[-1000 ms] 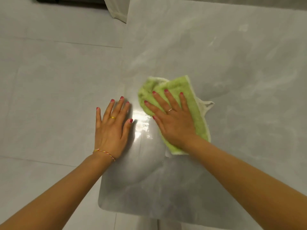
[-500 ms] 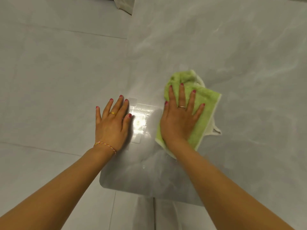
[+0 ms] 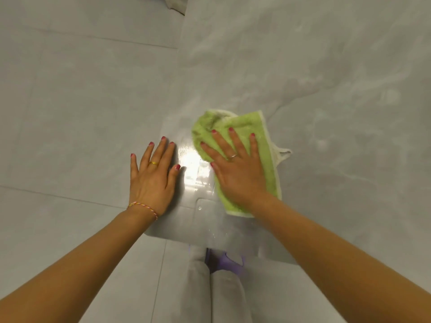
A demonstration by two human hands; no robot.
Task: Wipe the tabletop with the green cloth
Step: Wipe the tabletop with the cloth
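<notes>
A folded green cloth with a white edge lies on the pale grey marbled tabletop, near its left front corner. My right hand presses flat on the cloth with straight, spread fingers pointing up and to the left. My left hand rests flat on the table's left edge, fingers straight, a little left of the cloth. A bright wet sheen shows on the surface between the two hands.
The table's rounded front left corner is just below my left wrist. Grey floor tiles fill the left side. My legs in light trousers and purple footwear show under the front edge.
My right hand has swept the cloth back to the left and turned its fingers leftward, after sliding it right half a second ago. My left hand has stayed flat at the table edge.
</notes>
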